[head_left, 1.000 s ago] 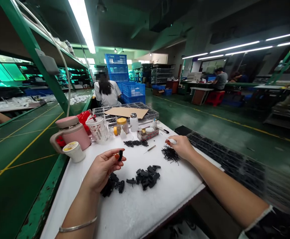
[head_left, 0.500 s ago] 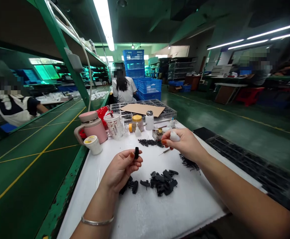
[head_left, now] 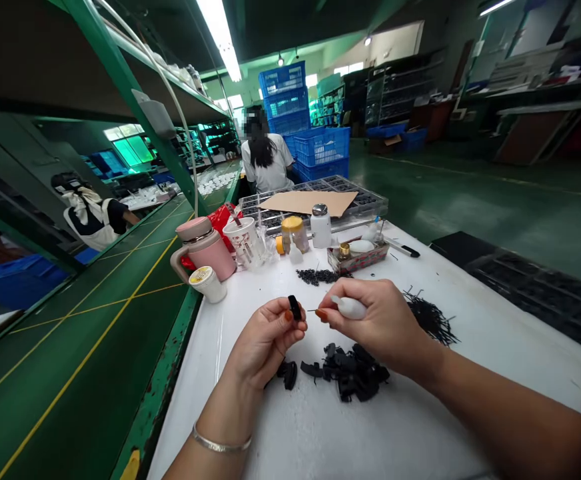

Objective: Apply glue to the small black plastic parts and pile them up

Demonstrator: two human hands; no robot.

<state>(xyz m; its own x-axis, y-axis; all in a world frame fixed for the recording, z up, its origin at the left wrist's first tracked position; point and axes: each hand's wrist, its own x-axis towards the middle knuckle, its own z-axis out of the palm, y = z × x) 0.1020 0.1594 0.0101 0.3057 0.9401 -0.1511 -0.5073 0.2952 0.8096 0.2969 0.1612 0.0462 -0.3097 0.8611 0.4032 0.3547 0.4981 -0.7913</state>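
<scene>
Between the thumb and fingers of my left hand (head_left: 275, 330), a small curved black plastic part (head_left: 294, 308) stands on end. My right hand (head_left: 378, 320) is closed round a small white squeeze bottle (head_left: 351, 307). From its fingertips a thin dark needle-like tip (head_left: 312, 310) points at the black part, a short gap away. Whatever handle it has is hidden by the fingers. Below the hands lies a pile of similar black parts (head_left: 353, 373), with a few more (head_left: 288, 375) under my left hand. Small black pieces (head_left: 320, 276) are heaped farther back on the white table (head_left: 320, 440).
Thin black sticks (head_left: 428, 317) lie right of my right hand. Along the back stand a pink mug (head_left: 210, 250), a paper cup (head_left: 245, 241), a tub (head_left: 208, 285), a yellow-lidded jar (head_left: 295, 233), a white bottle (head_left: 320, 227) and a small box (head_left: 365, 257). A co-worker (head_left: 266, 157) sits beyond.
My right hand has come down and in toward the left hand, and a thin tip now shows at its fingers. The thin tool seen lying on the table is no longer visible there. The view has turned.
</scene>
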